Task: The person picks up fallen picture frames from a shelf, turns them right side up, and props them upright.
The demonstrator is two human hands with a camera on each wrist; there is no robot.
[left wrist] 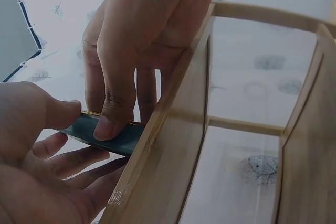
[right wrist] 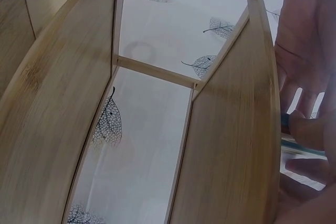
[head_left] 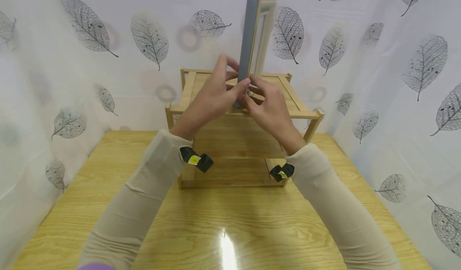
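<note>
A picture frame point(head_left: 247, 37), blue-grey along its side with a thin gold line and a cream-coloured back, stands upright and edge-on over the top of a small wooden shelf point(head_left: 230, 136). My left hand point(head_left: 217, 91) holds its lower part from the left, thumb across the near edge. From the right, my right hand point(head_left: 268, 105) pinches the same lower end between thumb and fingers. In the left wrist view the frame's narrow teal edge point(left wrist: 123, 137) shows between both hands, right beside the shelf board point(left wrist: 163, 166). Fingers partly hide the frame's bottom.
The shelf has two tiers with raised corner posts and stands toward the back of a wood-grained table point(head_left: 227, 218). Behind and at both sides hangs a white curtain point(head_left: 126, 77) printed with dark leaves. Through the shelf's open side, the right wrist view shows its inner boards point(right wrist: 226, 156).
</note>
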